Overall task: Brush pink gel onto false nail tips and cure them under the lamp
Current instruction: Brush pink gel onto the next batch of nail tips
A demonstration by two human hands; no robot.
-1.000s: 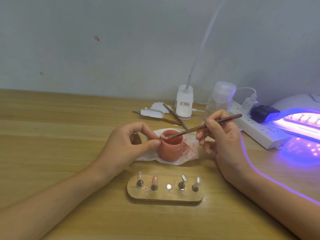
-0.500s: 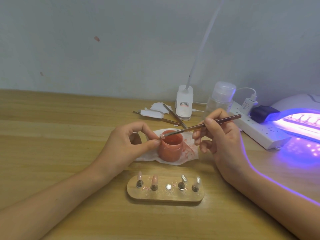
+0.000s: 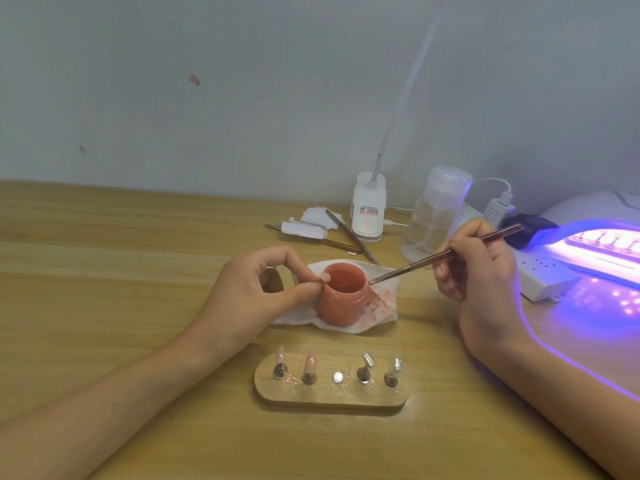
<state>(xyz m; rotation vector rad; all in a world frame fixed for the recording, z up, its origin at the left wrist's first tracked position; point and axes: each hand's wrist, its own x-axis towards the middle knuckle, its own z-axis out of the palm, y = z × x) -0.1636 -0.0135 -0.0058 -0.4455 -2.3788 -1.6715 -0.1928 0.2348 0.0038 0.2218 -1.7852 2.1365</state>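
The left hand (image 3: 256,296) pinches a nail tip (image 3: 325,277) in its grip just above the pink gel jar (image 3: 341,306), and the right hand (image 3: 474,271) grips the brush (image 3: 433,259), its hairs beside the jar, so this looks like the painting step, and the next move needs a soft, steady stroke.

A pale grey-blue painted wall (image 3: 242,81) fills the upper half, from 9 o'clock over 12 to 3, matt and evenly lit. It bears a small reddish smudge (image 3: 194,80) toward 11 o'clock and a fainter brownish speck (image 3: 82,149) toward 10. Below it runs a light wooden table with long horizontal grain (image 3: 104,271), its far edge meeting the wall. At 3 o'clock a white domed curing lamp (image 3: 595,206) throws violet light over the tabletop beside it, dotted with brighter spots.
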